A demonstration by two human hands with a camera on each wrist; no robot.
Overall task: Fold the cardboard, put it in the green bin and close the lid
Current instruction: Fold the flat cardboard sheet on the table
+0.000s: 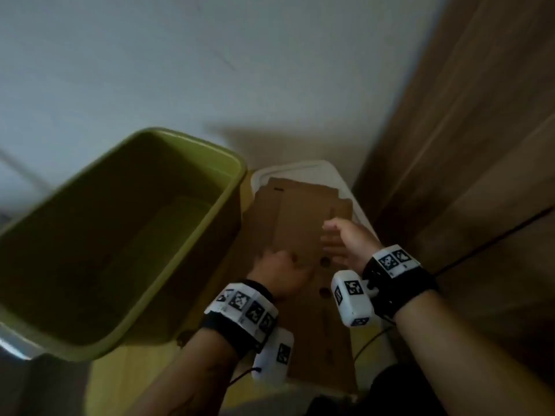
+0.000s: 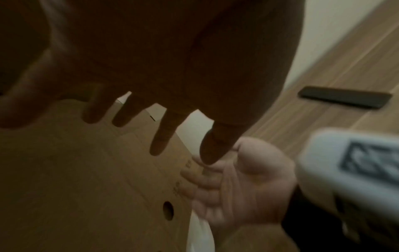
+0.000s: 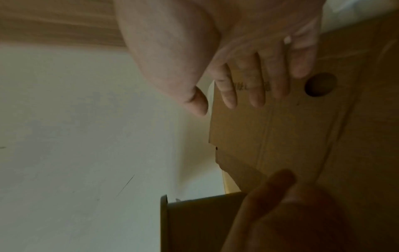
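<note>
The green bin (image 1: 192, 244) stands open at the left, and its inside looks bare. To its right a flat brown cardboard sheet (image 1: 303, 217) with round holes lies on a white container (image 1: 339, 181). My left hand (image 1: 282, 271) is over the near middle of the sheet, fingers (image 2: 162, 136) straight and spread. My right hand (image 1: 345, 244) is at the sheet's right side. Its fingers (image 3: 254, 81) lie flat on the cardboard (image 3: 291, 136) and the thumb sits off the edge. Neither hand curls round the sheet.
A pale wall runs behind the bins and wood-grain boards (image 1: 480, 145) lie to the right. A flat black object (image 2: 343, 98) lies on the wood. A thin cable (image 1: 369, 340) hangs near the sheet's near end. A yellow-green surface (image 1: 135, 370) shows below the bin.
</note>
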